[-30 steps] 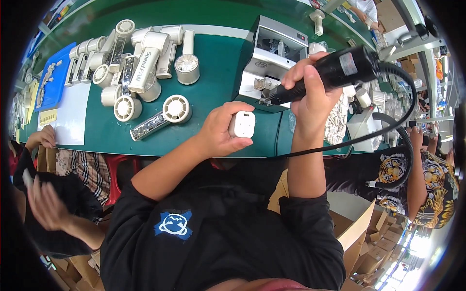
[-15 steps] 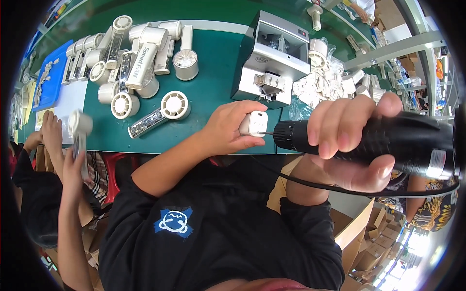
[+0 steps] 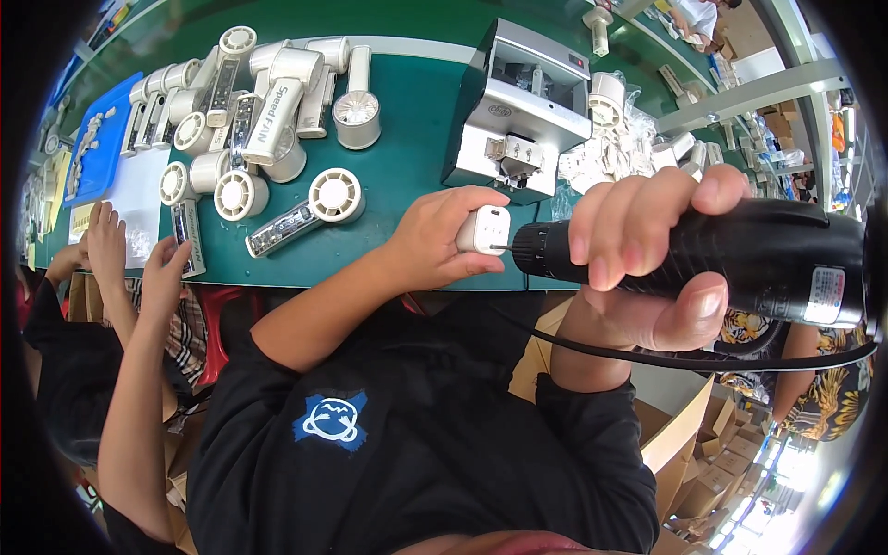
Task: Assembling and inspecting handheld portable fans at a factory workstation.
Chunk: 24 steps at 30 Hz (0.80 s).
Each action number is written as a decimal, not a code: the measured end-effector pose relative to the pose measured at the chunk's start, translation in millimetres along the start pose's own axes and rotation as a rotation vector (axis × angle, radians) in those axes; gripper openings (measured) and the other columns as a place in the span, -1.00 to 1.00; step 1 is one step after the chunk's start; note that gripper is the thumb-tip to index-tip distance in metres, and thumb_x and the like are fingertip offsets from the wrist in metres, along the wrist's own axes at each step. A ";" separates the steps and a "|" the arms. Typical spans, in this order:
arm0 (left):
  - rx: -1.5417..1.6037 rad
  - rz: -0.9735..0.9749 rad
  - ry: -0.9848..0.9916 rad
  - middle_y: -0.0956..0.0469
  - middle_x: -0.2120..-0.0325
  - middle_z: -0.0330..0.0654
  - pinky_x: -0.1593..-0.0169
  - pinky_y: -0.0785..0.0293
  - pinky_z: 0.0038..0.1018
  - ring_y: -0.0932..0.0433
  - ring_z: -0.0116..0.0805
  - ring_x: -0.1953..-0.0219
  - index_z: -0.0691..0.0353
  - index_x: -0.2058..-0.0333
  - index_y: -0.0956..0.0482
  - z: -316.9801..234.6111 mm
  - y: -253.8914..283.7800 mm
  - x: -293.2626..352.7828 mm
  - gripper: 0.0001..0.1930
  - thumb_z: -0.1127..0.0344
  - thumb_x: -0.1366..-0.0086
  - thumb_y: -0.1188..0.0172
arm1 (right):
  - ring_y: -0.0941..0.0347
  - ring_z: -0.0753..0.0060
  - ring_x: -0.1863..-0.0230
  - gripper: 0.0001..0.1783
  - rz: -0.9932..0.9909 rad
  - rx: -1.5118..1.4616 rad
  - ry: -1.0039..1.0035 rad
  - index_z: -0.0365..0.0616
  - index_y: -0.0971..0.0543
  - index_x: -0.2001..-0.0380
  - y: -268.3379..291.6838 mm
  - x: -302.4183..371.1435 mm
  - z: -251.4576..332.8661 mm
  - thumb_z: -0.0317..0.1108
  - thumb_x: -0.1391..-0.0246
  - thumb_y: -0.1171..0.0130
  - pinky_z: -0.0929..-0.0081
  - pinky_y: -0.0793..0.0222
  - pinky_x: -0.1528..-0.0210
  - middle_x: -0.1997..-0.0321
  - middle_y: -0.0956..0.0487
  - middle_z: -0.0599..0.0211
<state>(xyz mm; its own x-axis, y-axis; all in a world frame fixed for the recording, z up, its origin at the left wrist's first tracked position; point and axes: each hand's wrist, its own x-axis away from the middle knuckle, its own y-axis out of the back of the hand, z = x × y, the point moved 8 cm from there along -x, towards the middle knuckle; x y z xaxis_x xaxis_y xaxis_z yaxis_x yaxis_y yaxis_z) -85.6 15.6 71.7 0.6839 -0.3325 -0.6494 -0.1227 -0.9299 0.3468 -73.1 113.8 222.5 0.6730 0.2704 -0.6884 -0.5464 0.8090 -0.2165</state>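
blue tray [image 3: 102, 139] w/ small white bits is sitting far left on the green table [image 3: 407, 111]. left hand [image 3: 435, 242] is gripping a small white part [image 3: 483, 229] – right hand [image 3: 638, 259] is squeezing a black power screwdriver [image 3: 740, 259], tip touching the part, just above the table edge.

White handheld fans [image 3: 250, 120] piled on green table [image 3: 407, 111], grey machine [image 3: 523, 106], blue tray [image 3: 97, 139], cardboard boxes [image 3: 684, 444]

The electric screwdriver [image 3: 740, 259] was black, the small plastic part [image 3: 483, 229] white, the workbench [image 3: 407, 120] green, the tray [image 3: 97, 139] blue.
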 end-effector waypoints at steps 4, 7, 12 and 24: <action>0.001 0.015 0.048 -0.48 0.25 -0.02 0.20 -0.42 -0.29 -0.49 -0.03 0.25 0.22 0.09 -0.33 -5.3 4.0 -3.6 -0.36 0.09 0.12 -0.39 | -0.33 0.48 0.62 -0.28 0.064 -0.082 0.096 -0.27 -0.17 -0.09 8.3 -9.7 11.2 0.02 -0.03 -0.09 0.49 -0.30 0.50 0.50 -0.37 0.35; -0.313 -0.056 0.105 -0.48 0.32 -0.04 0.23 -0.43 -0.32 -0.49 -0.05 0.29 0.26 0.19 -0.39 -12.4 18.5 -5.2 -0.46 0.16 0.12 -0.39 | -0.34 0.41 0.57 -0.41 -0.204 0.230 0.074 -0.35 -0.22 -0.05 39.0 -17.6 15.8 -0.16 -0.05 -0.02 0.45 -0.31 0.46 0.51 -0.37 0.25; 0.196 -0.194 0.679 -0.49 0.26 -0.14 0.13 -0.43 -0.44 -0.51 -0.32 0.19 0.31 0.06 -0.36 5.5 64.2 15.4 -0.56 0.37 -0.07 -0.24 | -0.44 0.35 0.33 -0.46 -0.383 0.515 -0.054 -0.37 -0.25 -0.02 73.7 -18.8 -2.5 -0.47 0.05 -0.15 0.48 -0.35 0.22 0.34 -0.48 0.14; 1.035 -0.600 0.277 -0.38 0.04 -0.01 -0.08 -0.35 -0.06 -0.37 0.07 -0.04 0.23 -0.10 -0.10 -19.4 88.2 4.9 -0.18 -0.01 0.03 -0.31 | -0.40 0.37 0.09 -0.02 -0.167 -0.064 -0.443 -0.29 -0.08 -0.20 43.7 69.7 -107.0 -0.05 0.18 -0.35 0.48 -0.29 0.06 0.02 -0.41 0.14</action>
<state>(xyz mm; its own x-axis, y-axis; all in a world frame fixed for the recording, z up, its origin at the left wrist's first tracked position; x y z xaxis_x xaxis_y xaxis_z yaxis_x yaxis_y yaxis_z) -79.2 -64.9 112.2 0.9429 0.1182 -0.3113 -0.1626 -0.6524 -0.7402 -103.3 112.1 91.0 0.8943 0.3474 -0.2822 -0.4332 0.8303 -0.3507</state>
